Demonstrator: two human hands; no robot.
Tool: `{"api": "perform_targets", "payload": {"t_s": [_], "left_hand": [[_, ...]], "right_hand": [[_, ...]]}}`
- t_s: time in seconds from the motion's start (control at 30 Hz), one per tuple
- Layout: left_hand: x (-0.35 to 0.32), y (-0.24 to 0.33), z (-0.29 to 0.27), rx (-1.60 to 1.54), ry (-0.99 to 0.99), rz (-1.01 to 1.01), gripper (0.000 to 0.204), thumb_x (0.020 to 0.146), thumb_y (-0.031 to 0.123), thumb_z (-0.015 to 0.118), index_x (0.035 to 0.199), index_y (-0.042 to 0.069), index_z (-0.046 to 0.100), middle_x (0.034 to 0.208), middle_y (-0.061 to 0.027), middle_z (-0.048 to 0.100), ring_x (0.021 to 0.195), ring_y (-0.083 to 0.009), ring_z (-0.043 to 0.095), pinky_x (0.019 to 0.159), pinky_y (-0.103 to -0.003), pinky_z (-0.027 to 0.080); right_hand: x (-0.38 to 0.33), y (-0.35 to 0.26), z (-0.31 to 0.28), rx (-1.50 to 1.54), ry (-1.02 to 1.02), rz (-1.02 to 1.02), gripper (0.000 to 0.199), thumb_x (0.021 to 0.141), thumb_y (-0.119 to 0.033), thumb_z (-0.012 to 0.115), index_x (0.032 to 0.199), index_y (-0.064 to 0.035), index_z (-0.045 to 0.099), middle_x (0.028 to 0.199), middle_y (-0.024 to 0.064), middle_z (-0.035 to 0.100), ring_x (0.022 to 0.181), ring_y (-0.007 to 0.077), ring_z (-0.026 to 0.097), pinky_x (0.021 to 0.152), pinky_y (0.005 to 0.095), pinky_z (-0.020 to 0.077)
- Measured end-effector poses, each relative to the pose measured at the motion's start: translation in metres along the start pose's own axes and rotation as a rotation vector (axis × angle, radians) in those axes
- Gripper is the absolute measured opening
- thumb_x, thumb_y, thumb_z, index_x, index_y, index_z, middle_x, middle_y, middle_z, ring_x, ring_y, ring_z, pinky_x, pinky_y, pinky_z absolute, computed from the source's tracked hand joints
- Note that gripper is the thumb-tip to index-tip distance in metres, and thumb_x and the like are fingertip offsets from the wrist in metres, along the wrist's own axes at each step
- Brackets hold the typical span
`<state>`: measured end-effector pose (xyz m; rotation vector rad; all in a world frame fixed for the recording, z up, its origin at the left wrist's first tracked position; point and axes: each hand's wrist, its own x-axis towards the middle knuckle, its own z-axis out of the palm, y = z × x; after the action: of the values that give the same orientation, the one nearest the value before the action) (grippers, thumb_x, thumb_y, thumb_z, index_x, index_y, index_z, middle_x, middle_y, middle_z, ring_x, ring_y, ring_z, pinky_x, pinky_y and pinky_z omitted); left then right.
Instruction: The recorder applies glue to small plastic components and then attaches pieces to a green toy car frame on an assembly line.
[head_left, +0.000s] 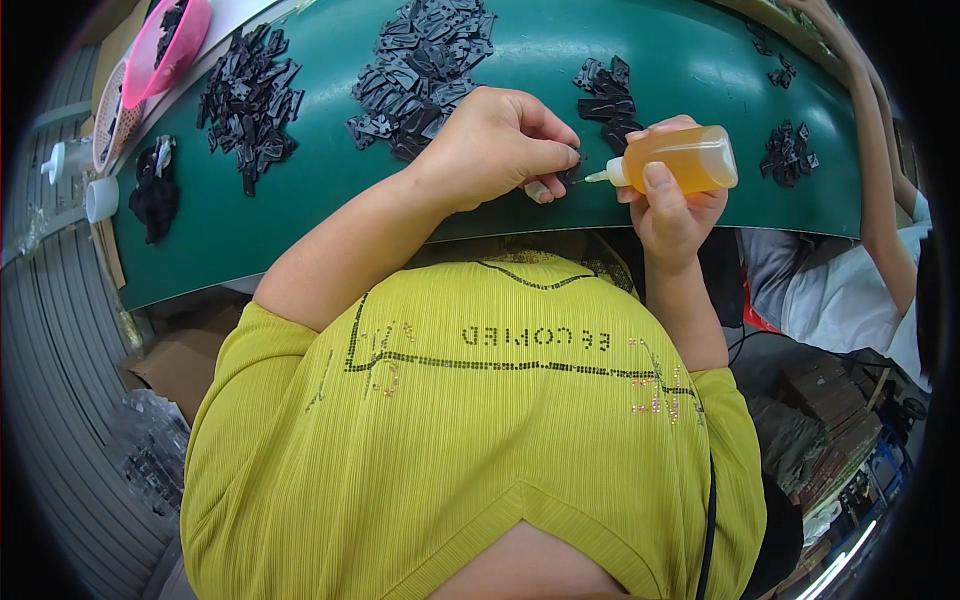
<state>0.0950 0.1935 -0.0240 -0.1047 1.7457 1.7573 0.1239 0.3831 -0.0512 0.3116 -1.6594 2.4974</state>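
My left hand (500, 148) pinches a small black plastic part (571, 172) between thumb and fingers, above the near edge of the green tabletop. Wrapped in my right hand (672, 205) is a clear squeeze bottle (690, 160) of amber liquid, tilted sideways with its needle tip pointing left. That tip is at or very close to the black part; whether they touch I cannot tell. Just beyond my hands lies a short row of black parts (606, 105). A large heap of similar black parts (420, 75) spreads beyond my left hand.
Another pile of black parts (250, 105) lies farther left, near a dark cloth bundle (153, 190). Pink baskets (183, 60) and a white cup (101, 200) stand at the left edge. On the right, a co-worker's arm (878, 150) reaches in beside a small black pile (788, 155).
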Motion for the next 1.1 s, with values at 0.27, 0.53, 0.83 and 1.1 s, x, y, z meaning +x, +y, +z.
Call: {"api": "perform_targets", "payload": {"t_s": [0.27, 0.53, 0.83, 1.1], "left_hand": [[0.000, 0.003, 0.000, 0.012, 0.015, 0.008, 0.020, 0.081, 0.006, 0.066, 0.095, -0.008, 0.063, 0.075, -0.0113, 0.066, 0.061, -0.0146, 0.065, 0.054, -0.024, 0.053], [0.015, 0.010, 0.001, 0.115, 0.104, 0.213, 0.022, 0.083, 0.009, 0.065, 0.100, -0.006, 0.065, 0.077, -0.0105, 0.067, 0.064, -0.0127, 0.065, 0.058, -0.024, 0.054], [0.029, 0.018, -0.017, 0.733, 0.481, 0.754, 0.024, 0.081, 0.022, 0.062, 0.091, 0.001, 0.068, 0.087, -0.0153, 0.065, 0.086, -0.0287, 0.062, 0.077, -0.037, 0.049], [-0.033, 0.021, -0.152, 1.168, 1.059, 0.092, 0.030, 0.075, 0.033, 0.068, 0.089, 0.006, 0.069, 0.089, -0.0127, 0.067, 0.085, -0.0294, 0.064, 0.075, -0.038, 0.051]], "right_hand": [[0.004, 0.001, -0.006, -0.007, 0.039, 0.006, 0.026, 0.080, -0.002, 0.061, 0.104, 0.0005, 0.053, 0.094, 0.0127, 0.060, 0.069, 0.0159, 0.060, 0.049, 0.0227, 0.0476], [0.018, 0.010, -0.027, 0.531, 0.269, 0.142, 0.032, 0.089, -0.024, 0.053, 0.111, -0.0013, 0.050, 0.092, 0.0162, 0.061, 0.053, 0.0124, 0.048, 0.050, 0.0249, 0.0423], [0.014, 0.008, -0.022, 0.439, 0.225, 0.096, 0.032, 0.088, -0.023, 0.053, 0.110, 0.0000, 0.049, 0.095, 0.0147, 0.058, 0.055, 0.0106, 0.049, 0.049, 0.0225, 0.0412], [0.015, 0.008, -0.021, 0.405, 0.245, 0.100, 0.031, 0.087, -0.020, 0.054, 0.110, 0.0003, 0.050, 0.095, 0.0161, 0.061, 0.055, 0.0111, 0.050, 0.048, 0.0235, 0.0419]]}}
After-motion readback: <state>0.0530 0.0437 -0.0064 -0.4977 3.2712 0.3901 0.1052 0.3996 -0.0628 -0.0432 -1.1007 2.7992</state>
